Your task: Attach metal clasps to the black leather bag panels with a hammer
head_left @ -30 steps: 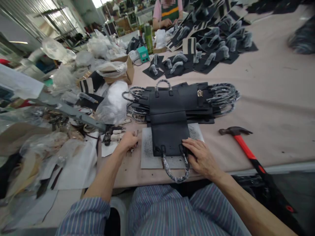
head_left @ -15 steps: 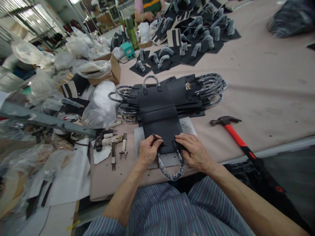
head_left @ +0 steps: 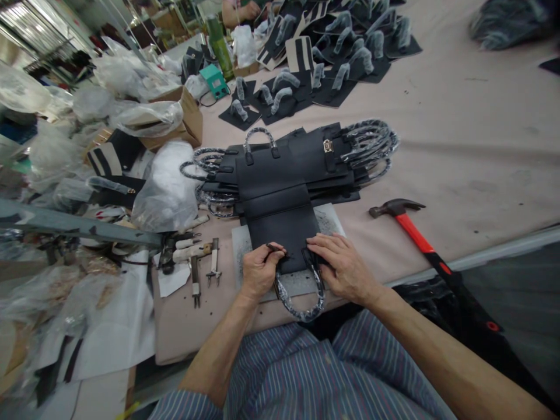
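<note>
A black leather bag panel (head_left: 286,230) lies on a grey pad (head_left: 330,221) at the table's near edge, its wrapped handle (head_left: 300,303) hanging toward me. My left hand (head_left: 259,271) is closed around a thin dark tool whose tip (head_left: 275,248) touches the panel beside the left handle tab. My right hand (head_left: 343,265) rests flat on the panel's right handle tab, fingers stretched out. More black panels with wrapped handles (head_left: 371,143) are stacked behind.
A red-handled hammer (head_left: 409,224) lies to the right. Small metal tools (head_left: 203,268) sit left of the pad. Plastic bags (head_left: 166,186), a cardboard box (head_left: 190,116) and clutter fill the left side. Black parts (head_left: 332,76) cover the far table, where another person's hand (head_left: 245,9) works.
My left hand left the small tools at the left and came to the panel's near edge holding a thin tool. The right hand stayed on the panel. The view tilted down.
</note>
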`<state>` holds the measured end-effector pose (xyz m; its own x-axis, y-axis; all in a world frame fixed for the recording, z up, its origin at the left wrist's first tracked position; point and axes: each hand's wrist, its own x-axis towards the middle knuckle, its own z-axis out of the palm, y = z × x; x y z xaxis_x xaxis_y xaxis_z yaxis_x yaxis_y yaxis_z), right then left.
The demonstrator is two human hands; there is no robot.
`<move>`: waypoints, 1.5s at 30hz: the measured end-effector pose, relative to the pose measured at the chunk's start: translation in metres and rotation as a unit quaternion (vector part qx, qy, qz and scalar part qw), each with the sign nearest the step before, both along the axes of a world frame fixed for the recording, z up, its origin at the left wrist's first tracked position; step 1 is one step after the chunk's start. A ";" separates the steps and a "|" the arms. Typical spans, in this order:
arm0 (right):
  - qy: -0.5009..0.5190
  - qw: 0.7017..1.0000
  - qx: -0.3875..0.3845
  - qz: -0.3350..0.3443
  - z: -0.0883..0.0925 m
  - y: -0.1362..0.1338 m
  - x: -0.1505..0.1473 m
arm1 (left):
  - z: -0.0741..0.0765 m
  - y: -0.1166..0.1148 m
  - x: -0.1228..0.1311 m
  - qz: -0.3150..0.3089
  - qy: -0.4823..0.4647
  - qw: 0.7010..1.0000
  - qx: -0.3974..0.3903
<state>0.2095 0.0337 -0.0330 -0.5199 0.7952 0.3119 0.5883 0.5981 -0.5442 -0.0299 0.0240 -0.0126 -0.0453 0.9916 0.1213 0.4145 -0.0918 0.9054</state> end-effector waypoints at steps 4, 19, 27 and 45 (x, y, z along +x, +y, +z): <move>0.003 1.000 -0.001 0.001 0.000 0.000 0.000 | 0.002 0.000 0.001 -0.003 0.015 1.000 0.008; 0.007 1.000 -0.002 0.002 0.001 0.000 0.001 | 0.005 0.000 0.009 -0.049 0.109 0.992 0.035; 0.037 0.999 -0.011 0.015 -0.002 0.000 0.002 | 0.004 0.001 0.010 -0.078 0.131 0.987 0.040; -0.004 0.864 -0.308 -0.399 -0.004 -0.013 0.165 | -0.007 -0.001 0.009 -0.093 0.128 0.984 0.080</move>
